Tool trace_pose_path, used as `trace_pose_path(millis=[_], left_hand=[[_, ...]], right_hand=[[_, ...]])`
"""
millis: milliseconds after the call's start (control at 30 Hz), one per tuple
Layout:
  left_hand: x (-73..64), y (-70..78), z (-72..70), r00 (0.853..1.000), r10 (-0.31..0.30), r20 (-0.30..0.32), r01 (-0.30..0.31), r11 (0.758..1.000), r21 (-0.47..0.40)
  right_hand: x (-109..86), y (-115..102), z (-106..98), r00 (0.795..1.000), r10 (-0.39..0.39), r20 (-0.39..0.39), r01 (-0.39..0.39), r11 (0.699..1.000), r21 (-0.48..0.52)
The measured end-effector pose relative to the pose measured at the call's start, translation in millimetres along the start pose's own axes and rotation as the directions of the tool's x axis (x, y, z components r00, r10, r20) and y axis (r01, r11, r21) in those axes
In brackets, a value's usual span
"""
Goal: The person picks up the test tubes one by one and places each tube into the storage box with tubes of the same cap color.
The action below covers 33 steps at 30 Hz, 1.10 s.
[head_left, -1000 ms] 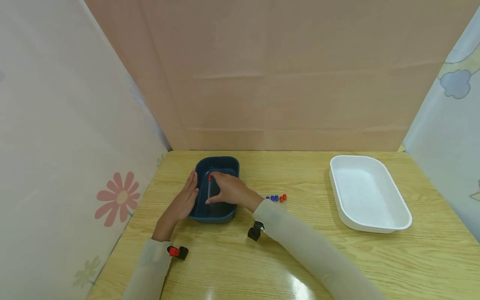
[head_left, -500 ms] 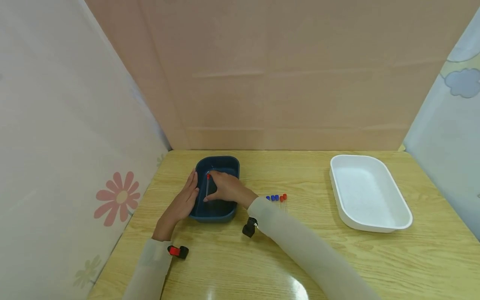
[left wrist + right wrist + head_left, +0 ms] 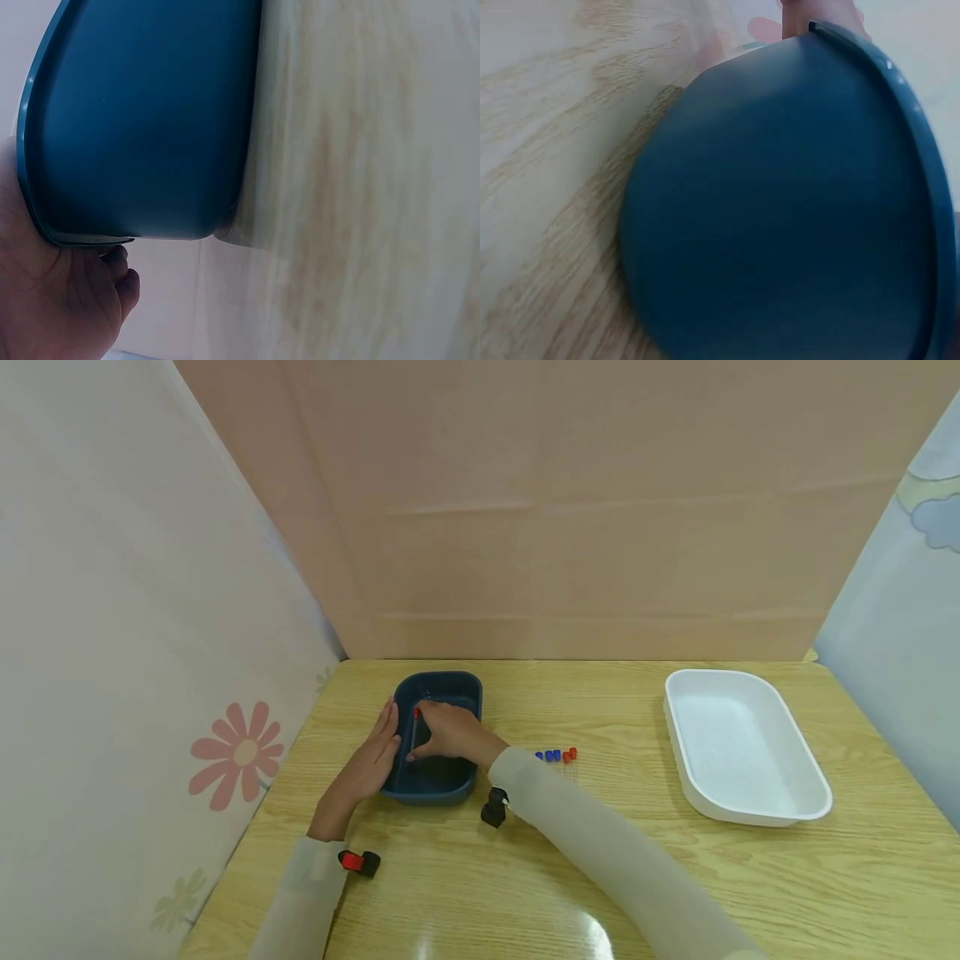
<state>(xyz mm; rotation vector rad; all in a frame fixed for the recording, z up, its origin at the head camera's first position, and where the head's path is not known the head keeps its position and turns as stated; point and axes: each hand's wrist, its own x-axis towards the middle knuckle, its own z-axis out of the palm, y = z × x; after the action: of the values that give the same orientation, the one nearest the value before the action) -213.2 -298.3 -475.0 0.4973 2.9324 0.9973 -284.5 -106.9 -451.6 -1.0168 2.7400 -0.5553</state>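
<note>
A dark blue basin (image 3: 429, 797) stands on the table at the left. My left hand (image 3: 369, 762) rests along its left side, fingers lying straight against the rim. In the left wrist view the palm is right at the rim. My right hand (image 3: 452, 732) reaches into the basin and holds a clear test tube with a red cap (image 3: 416, 713) lengthwise, index finger near the cap and thumb near the lower end. In the right wrist view the basin wall (image 3: 780, 210) hides that hand's grip.
Several clear test tubes with blue caps (image 3: 549, 756) and red caps (image 3: 567, 756) lie right of the basin, partly behind the right sleeve. A white tray (image 3: 742, 817) stands farther right on the wooden table (image 3: 465, 893). A tan backdrop (image 3: 540, 527) rises behind the table.
The right hand, with the test tube, has shifted slightly left and deeper into the basin, and its forearm has swung left. The left hand keeps its place on the rim.
</note>
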Motion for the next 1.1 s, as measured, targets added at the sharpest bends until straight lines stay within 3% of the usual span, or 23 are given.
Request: trace_pose_path(millis=[1100], left_hand=[[-2.1, 2.2, -0.5, 1.0, -0.001, 0.007, 0.001, 1.0, -0.001]], right_hand=[[10.3, -0.1, 18.4, 0.998, 0.045, 0.044, -0.04, 0.994, -0.104]])
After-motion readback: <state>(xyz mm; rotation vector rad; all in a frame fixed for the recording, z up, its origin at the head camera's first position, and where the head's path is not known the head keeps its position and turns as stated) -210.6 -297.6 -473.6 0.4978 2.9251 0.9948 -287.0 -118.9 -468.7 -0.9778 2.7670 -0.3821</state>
